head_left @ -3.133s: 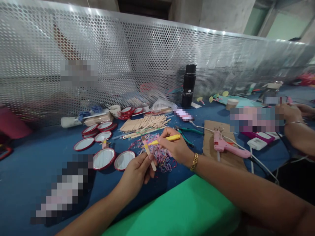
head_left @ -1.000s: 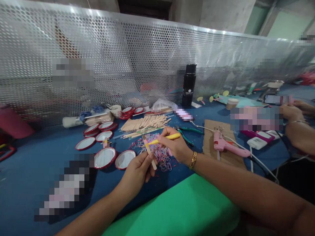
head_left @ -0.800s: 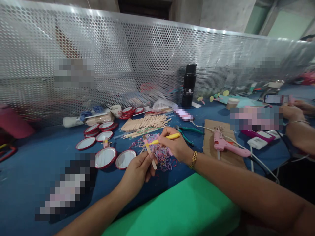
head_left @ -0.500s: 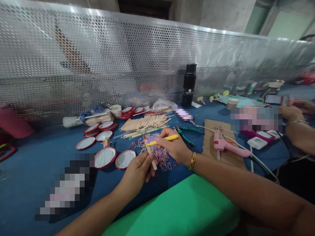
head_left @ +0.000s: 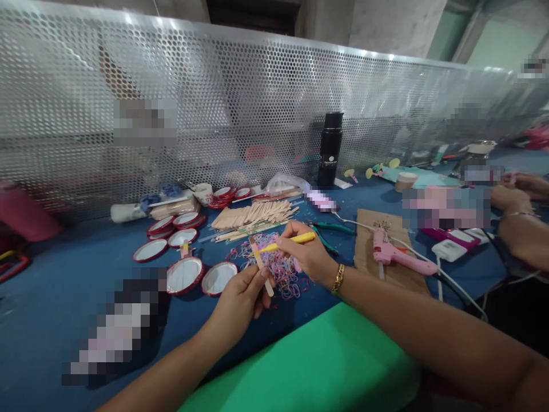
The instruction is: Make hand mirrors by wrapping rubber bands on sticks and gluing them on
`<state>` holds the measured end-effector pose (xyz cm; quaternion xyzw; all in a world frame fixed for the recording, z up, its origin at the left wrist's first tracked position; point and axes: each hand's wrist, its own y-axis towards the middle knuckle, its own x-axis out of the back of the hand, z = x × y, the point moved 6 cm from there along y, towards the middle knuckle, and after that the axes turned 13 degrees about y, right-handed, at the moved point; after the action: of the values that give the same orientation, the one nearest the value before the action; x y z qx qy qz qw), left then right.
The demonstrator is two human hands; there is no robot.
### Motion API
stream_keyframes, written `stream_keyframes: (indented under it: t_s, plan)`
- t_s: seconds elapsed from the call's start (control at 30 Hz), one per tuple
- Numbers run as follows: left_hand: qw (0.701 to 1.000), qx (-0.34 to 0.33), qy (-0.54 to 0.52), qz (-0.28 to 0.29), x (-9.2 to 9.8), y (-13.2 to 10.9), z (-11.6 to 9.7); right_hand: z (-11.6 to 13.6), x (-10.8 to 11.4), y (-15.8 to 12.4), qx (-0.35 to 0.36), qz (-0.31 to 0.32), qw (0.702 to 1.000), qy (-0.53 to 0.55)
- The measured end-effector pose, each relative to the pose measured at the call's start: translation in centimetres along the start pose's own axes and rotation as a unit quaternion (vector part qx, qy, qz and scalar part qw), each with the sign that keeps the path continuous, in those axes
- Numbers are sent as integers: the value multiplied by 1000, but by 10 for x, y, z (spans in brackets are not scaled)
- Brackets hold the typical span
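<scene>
My left hand (head_left: pixel 246 289) pinches a wooden craft stick (head_left: pixel 260 264), tilted, with brown and pink colouring on its upper part. In my right hand (head_left: pixel 306 252) is a yellow marker (head_left: pixel 291 240), its tip at or very close to the stick's coloured part; I cannot tell whether they touch. Below both hands lies a loose pile of pink, purple and blue rubber bands (head_left: pixel 287 283). Just left of my left hand are round red-rimmed lids (head_left: pixel 219 278), one with a small piece of stick standing by it.
Behind the hands lie many plain craft sticks (head_left: pixel 257 214) and green-handled pliers (head_left: pixel 332 229). A black flask (head_left: pixel 331 149) stands by the perforated metal screen (head_left: pixel 266 86). To the right, a pink glue gun (head_left: pixel 394 252) rests on cardboard (head_left: pixel 364 246); another person's hands (head_left: pixel 514 197) are beyond.
My right hand has shifted slightly right, drawing the yellow marker's tip a little away along the stick. My left hand and the craft stick stay nearly still.
</scene>
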<state>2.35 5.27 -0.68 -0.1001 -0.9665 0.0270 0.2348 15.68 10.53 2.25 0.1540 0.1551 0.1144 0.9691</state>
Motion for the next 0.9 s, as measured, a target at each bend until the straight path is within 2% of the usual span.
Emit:
stream_keyframes:
  t_s: [0.2, 0.4, 0.57, 0.77, 0.9]
  plan:
    - [1000, -2, -5, 5, -1, 1, 1, -1, -4, -1, 1, 24, 1000, 7]
    - [1000, 4, -4, 3, 0, 1, 1, 2, -2, -2, 8, 12, 1000, -15]
    - [1000, 1, -4, 3, -1, -1, 1, 1, -5, -1, 11, 38, 999, -10]
    - [1000, 2, -6, -9, 0, 0, 1, 3, 1, 0, 11, 7, 1000, -10]
    - [1000, -4, -6, -3, 0, 1, 0, 1, -2, -1, 13, 23, 1000, 2]
